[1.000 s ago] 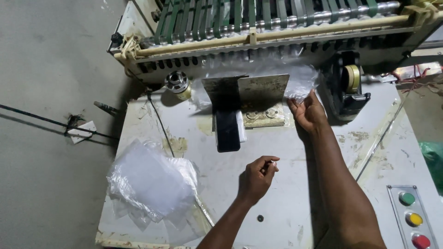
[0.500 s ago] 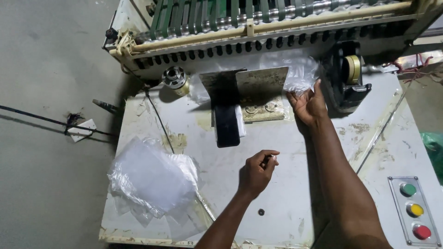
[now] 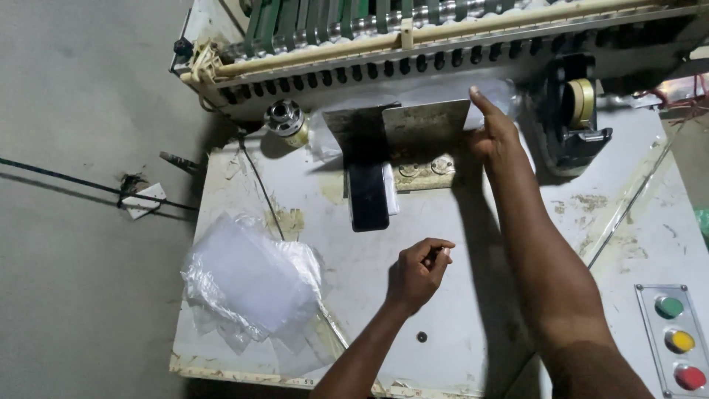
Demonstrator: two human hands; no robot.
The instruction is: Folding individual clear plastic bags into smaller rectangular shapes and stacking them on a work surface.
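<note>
Grey concrete floor borders a worn white table. Right hand presses its fingers against the upright metal plate, touching clear plastic film. Left hand is clenched above the table, near a bag pile.

Small packing workshop: worn white machine table, green belt rollers, tape dispenser, coloured push buttons, stacked clear plastic bags, concrete floor

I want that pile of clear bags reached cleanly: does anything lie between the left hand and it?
Nothing visible does. Between the left hand and the pile of clear bags lies only bare, stained table top; the black phone sits farther back.
</note>
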